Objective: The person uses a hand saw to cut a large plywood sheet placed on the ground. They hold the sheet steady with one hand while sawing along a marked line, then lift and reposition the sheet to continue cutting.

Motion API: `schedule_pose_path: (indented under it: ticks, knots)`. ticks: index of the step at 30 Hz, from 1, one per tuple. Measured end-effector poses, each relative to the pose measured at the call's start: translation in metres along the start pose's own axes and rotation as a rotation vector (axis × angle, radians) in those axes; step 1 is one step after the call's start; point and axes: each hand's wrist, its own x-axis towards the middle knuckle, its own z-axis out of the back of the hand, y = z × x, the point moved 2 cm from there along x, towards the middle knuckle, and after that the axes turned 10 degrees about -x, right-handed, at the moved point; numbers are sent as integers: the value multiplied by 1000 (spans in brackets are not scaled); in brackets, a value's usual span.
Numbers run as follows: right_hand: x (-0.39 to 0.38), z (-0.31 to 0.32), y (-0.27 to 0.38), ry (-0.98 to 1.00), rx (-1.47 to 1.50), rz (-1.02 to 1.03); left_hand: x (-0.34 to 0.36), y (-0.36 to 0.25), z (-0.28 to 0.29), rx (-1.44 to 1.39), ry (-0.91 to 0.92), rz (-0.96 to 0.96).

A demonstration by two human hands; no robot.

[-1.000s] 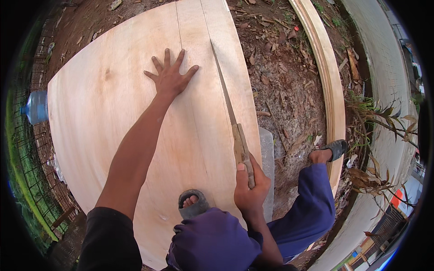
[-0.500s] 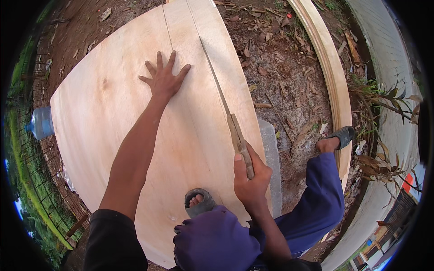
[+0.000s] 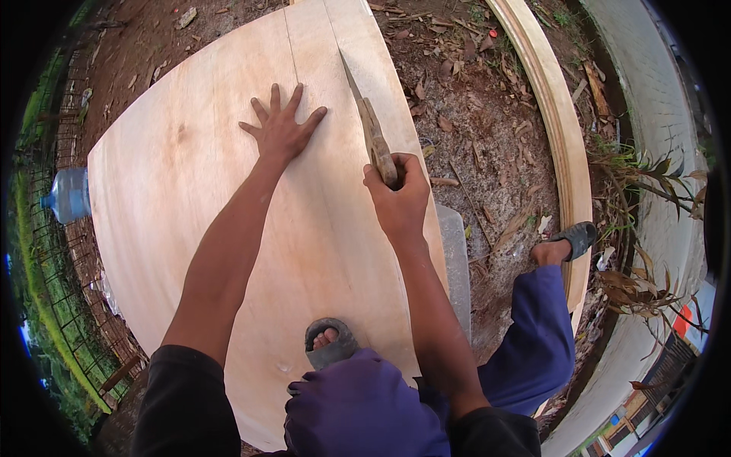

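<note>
My left hand (image 3: 283,129) lies flat with spread fingers on a pale plywood sheet (image 3: 183,206), just left of two dark lines that run to the far edge. My right hand (image 3: 398,194) is closed round the wooden handle of a hand saw (image 3: 371,129). Its narrow blade (image 3: 348,75) sits along the right-hand line, near the far end of the sheet; much of the blade is hidden beneath the handle or in the wood. My foot in a grey sandal (image 3: 327,343) rests on the sheet between my arms.
My other foot (image 3: 567,245) is on a long pale board (image 3: 571,167) at right, beside plants and a concrete wall (image 3: 659,114). A translucent plastic object (image 3: 454,266) lies under the sheet's right edge. Leaves litter the dirt (image 3: 472,99). A water jug (image 3: 68,196) and wire fence stand at left.
My right hand and the saw have moved forward, away from me along the line, so less blade shows and my forearm is more stretched out. My left hand stays on the sheet.
</note>
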Motion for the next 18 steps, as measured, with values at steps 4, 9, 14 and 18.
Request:
schedule_pose_path:
  ticks: [4,9,14,18]
  knots:
    - [13,-7,10,151,21,-195,-1,0,-2,3,-12,-7]
    - [-5,15,69,96,-241,-189,2,-3,0,11,-26,-21]
    - [-111,90,65,86,-208,-209,-2,2,4,21,-33,-17]
    - [-130,108,76,66,-197,-201,0,-1,-3,34,-10,-7]
